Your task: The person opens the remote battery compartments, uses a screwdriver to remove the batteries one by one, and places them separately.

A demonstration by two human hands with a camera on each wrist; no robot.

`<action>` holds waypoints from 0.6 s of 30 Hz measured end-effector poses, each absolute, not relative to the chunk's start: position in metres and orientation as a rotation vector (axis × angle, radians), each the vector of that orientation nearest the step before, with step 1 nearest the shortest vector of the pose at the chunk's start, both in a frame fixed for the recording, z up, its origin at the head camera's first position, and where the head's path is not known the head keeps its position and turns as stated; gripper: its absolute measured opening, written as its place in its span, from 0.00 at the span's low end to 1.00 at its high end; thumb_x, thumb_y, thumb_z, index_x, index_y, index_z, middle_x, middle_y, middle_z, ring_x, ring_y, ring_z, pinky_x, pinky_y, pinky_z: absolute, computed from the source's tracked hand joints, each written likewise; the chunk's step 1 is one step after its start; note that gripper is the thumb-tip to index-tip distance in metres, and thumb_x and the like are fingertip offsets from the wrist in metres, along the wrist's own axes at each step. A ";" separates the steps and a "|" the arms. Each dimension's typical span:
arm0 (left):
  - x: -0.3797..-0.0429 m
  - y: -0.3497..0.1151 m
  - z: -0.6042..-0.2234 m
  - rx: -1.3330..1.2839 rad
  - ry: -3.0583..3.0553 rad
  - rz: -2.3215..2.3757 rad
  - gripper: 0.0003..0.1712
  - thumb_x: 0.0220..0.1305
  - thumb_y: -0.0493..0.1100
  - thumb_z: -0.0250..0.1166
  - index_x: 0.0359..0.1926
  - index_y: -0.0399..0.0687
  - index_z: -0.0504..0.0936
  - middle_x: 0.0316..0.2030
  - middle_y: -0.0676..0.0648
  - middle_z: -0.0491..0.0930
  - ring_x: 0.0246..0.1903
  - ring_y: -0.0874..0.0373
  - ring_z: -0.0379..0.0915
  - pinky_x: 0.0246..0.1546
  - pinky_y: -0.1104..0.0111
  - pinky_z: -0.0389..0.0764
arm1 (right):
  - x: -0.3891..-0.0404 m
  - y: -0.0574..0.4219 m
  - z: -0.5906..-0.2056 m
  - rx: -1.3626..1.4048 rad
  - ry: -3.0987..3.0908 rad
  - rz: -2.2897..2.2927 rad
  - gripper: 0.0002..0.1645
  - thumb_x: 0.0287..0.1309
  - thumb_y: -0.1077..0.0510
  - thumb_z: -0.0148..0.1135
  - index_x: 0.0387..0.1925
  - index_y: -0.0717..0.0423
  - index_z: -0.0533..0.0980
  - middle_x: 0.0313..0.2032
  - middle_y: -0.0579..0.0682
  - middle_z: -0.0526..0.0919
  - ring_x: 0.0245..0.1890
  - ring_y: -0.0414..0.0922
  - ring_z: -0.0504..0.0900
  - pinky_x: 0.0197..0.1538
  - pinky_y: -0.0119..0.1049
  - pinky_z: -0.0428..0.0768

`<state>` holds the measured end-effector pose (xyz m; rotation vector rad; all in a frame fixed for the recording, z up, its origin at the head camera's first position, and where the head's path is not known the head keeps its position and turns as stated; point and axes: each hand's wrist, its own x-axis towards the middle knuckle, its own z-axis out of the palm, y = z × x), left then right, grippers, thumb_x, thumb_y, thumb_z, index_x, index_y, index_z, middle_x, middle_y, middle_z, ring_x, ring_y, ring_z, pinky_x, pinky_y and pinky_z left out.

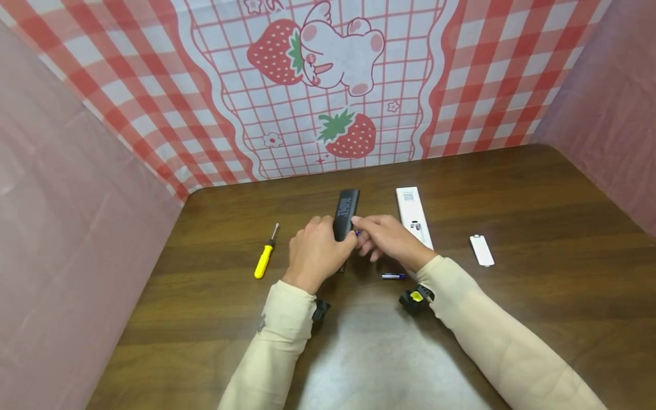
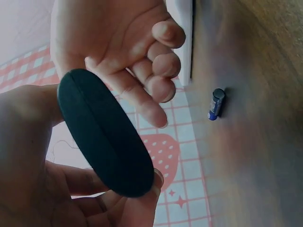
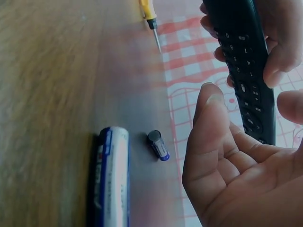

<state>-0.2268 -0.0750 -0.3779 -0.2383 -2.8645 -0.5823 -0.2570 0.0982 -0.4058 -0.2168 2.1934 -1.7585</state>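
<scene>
Presently, the left hand's (image 1: pixel 315 247) grip is clamped around the black remote (image 1: pixel 347 212) above the counter (image 1: pixel 205 319); the right hand (image 1: pixel 388 234), fingers relaxed beside it, could knock the loose battery (image 1: pixel 393 276) rolling if lowered carelessly

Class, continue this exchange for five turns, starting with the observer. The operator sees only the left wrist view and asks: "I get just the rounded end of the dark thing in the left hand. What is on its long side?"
Observer: The right wrist view shows rows of marked buttons along the black remote.
Operator: I see one battery on the table. Is there another?
Observer: Yes; the right wrist view shows two, with the nearer battery looking much larger in that picture.
Operator: Is any tool lying about?
Observer: Yes; in the head view, a yellow-handled screwdriver lies to the left of the left hand.
</scene>
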 end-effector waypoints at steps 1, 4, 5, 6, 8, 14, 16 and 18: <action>-0.227 -0.075 -0.378 -0.242 -2.860 -0.588 0.25 0.62 0.62 0.61 0.35 0.44 0.80 0.27 0.50 0.72 0.20 0.54 0.70 0.18 0.63 0.70 | -0.258 0.098 -0.406 -0.216 2.189 -1.767 0.29 0.71 0.38 0.52 0.41 0.62 0.79 0.34 0.60 0.83 0.28 0.46 0.82 0.29 0.37 0.81; -0.227 -0.074 -0.378 -0.251 -2.845 -0.598 0.24 0.62 0.62 0.61 0.34 0.44 0.79 0.26 0.50 0.72 0.19 0.54 0.70 0.18 0.63 0.70 | -0.260 0.096 -0.406 -0.206 2.180 -1.787 0.29 0.71 0.38 0.53 0.41 0.62 0.79 0.33 0.57 0.83 0.28 0.46 0.82 0.28 0.37 0.80; -0.227 -0.074 -0.379 -0.255 -2.839 -0.602 0.24 0.62 0.61 0.61 0.34 0.44 0.79 0.26 0.50 0.72 0.19 0.54 0.70 0.18 0.63 0.70 | -0.260 0.096 -0.405 -0.202 2.183 -1.790 0.29 0.71 0.38 0.53 0.41 0.61 0.80 0.32 0.56 0.83 0.29 0.47 0.82 0.28 0.37 0.80; -0.227 -0.074 -0.379 -0.260 -2.832 -0.604 0.24 0.62 0.62 0.62 0.34 0.44 0.80 0.26 0.50 0.72 0.19 0.54 0.70 0.17 0.63 0.70 | -0.261 0.096 -0.406 -0.204 2.186 -1.790 0.30 0.71 0.37 0.53 0.42 0.62 0.80 0.32 0.55 0.83 0.29 0.47 0.82 0.28 0.37 0.80; -0.228 -0.074 -0.380 -0.267 -2.819 -0.606 0.24 0.62 0.61 0.62 0.34 0.43 0.80 0.26 0.50 0.72 0.19 0.54 0.70 0.17 0.63 0.70 | -0.262 0.094 -0.406 -0.211 2.193 -1.789 0.30 0.71 0.37 0.53 0.42 0.61 0.80 0.31 0.54 0.83 0.30 0.48 0.83 0.28 0.37 0.81; -0.228 -0.075 -0.380 -0.289 -2.806 -0.628 0.24 0.62 0.61 0.60 0.34 0.44 0.80 0.27 0.50 0.72 0.20 0.55 0.70 0.19 0.63 0.70 | -0.266 0.088 -0.404 -0.227 2.205 -1.785 0.32 0.71 0.36 0.52 0.41 0.61 0.82 0.28 0.53 0.83 0.29 0.53 0.81 0.29 0.39 0.81; -0.229 -0.075 -0.380 -0.294 -2.806 -0.642 0.24 0.62 0.62 0.60 0.35 0.43 0.80 0.27 0.50 0.72 0.21 0.55 0.70 0.19 0.63 0.71 | -0.266 0.086 -0.404 -0.236 2.205 -1.783 0.33 0.71 0.35 0.51 0.41 0.61 0.82 0.27 0.53 0.82 0.29 0.54 0.81 0.30 0.40 0.81; -0.229 -0.075 -0.379 -0.297 -2.808 -0.657 0.26 0.62 0.62 0.61 0.35 0.43 0.81 0.28 0.49 0.72 0.21 0.55 0.70 0.20 0.63 0.71 | -0.268 0.085 -0.403 -0.250 2.206 -1.784 0.33 0.71 0.35 0.51 0.43 0.60 0.83 0.28 0.53 0.83 0.29 0.56 0.81 0.31 0.41 0.82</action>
